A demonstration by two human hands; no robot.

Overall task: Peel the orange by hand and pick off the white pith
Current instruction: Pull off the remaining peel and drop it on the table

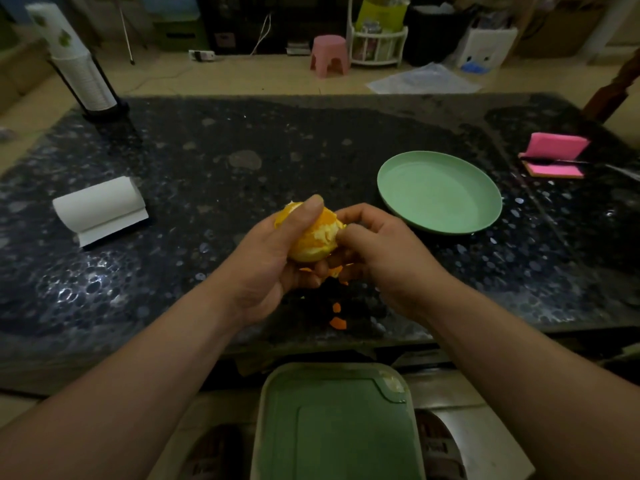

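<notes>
Far left, at the back corner of the dark speckled table (207, 161): a tall stack of white cups (81, 71) in a black holder, upright; nearer and still left, a white paper roll (100, 209) lying on its side, one sheet trailing flat from it, well apart from the hands.

In the middle, held up above the table's near part: left hand (273, 258) wrapped round the orange (313, 237) from the left and beneath, fingers curled under the fruit, thumb laid across its top; orange largely stripped, pale pith patchy over the flesh, a bit of bright rind showing by the thumb; below the fruit, small orange peel scraps (337, 322) lying on the table close to its near edge; more scraps tucked under the fingers, hard to make out.

Just right of the fruit: right hand (377, 251), fingers curled tight, thumb and fingertips pinching at the orange's right side; pith or rind between the tips, impossible to tell.

Further right and a little beyond: a pale green plate (440, 192) flat on the table, near the right hand but not touching; near the right edge, two pink pads (554, 154), one propped over the other.

Below the table's near edge, under the forearms: a green lidded bin (336, 420).
</notes>
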